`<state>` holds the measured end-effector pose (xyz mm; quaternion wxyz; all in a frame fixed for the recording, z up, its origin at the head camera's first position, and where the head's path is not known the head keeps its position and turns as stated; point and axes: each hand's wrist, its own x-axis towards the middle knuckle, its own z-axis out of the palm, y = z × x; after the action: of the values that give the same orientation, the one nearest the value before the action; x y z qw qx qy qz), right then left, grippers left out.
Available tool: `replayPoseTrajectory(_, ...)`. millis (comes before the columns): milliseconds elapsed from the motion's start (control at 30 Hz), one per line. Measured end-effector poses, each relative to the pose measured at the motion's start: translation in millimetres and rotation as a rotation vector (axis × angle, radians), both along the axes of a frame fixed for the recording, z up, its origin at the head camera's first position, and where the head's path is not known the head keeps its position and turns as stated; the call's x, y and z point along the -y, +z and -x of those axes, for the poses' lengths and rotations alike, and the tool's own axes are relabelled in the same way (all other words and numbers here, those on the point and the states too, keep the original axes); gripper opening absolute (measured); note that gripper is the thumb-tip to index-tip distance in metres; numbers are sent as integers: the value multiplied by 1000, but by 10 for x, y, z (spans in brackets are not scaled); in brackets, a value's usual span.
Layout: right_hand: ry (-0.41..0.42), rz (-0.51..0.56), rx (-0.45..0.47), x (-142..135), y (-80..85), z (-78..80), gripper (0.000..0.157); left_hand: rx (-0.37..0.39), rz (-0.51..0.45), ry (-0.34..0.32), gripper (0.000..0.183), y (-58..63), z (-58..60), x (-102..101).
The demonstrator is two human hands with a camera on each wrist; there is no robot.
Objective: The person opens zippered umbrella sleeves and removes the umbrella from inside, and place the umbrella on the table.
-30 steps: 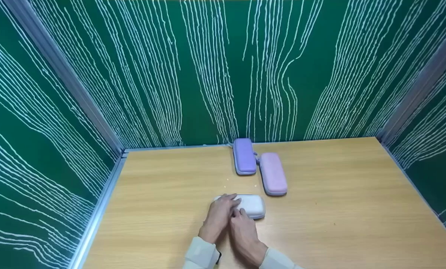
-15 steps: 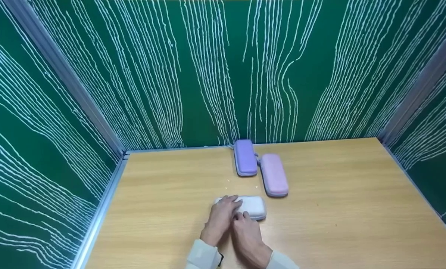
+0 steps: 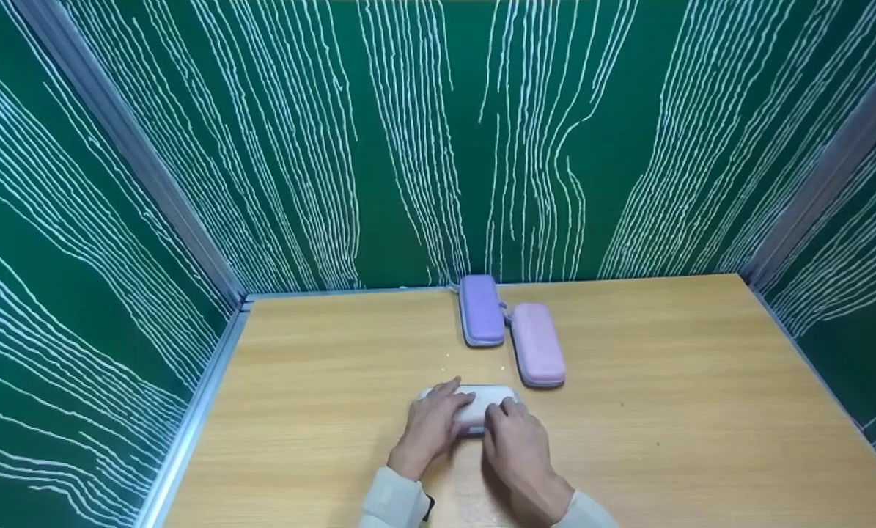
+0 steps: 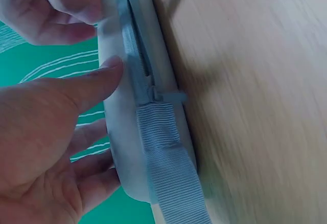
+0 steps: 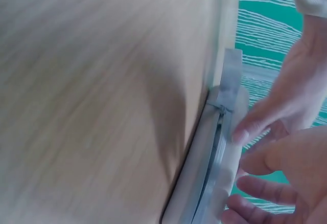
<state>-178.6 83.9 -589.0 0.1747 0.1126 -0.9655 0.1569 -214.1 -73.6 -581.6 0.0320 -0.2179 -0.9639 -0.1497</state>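
Note:
A white zippered hard case (image 3: 476,405) lies flat on the table, partly covered by both hands. My left hand (image 3: 430,425) holds its left part, thumb against the near side and the other fingers over the lid. The zipper slider (image 4: 162,96) sits near the case's left end in the left wrist view, where a grey fabric strap (image 4: 176,175) hangs. Beyond the slider the zipper teeth are parted in a narrow slit. At the lid's right part is my right hand (image 3: 520,444), its fingertips (image 5: 245,183) loosely bent at the lid's edge.
Behind the white case lie a purple case (image 3: 481,309) and a pink case (image 3: 538,343), side by side. Small white specks dot the wooden table (image 3: 320,425) between them. Green panels (image 3: 408,249) with white wavy lines enclose the back and sides.
My right hand has moved right along the case's near edge, away from my left hand. The left hand still holds the case, its fingers spread a little more.

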Motion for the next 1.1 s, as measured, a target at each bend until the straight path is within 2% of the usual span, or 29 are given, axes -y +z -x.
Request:
replayPoseTrajectory(300, -51, 104, 13, -189, -16, 66, 45, -60, -14, -21, 42, -50, 31, -4)
replayPoseTrajectory(433, -42, 147, -2, -276, -30, 90, 50, -84, -26, -33, 43, -48, 26, -2)
replayPoseTrajectory(600, -18, 172, 34, -351, -47, 111, 60, -106, -18, -50, 44, -31, 28, -9)
replayPoseTrajectory(900, 100, 277, 199, -467, -95, 169, 82, -87, 51, -60, 50, 1, 24, -5)
replayPoseTrajectory(1100, 181, 338, 226, -509, -149, 211, 80, 22, 53, -45, 54, 25, 40, 4)
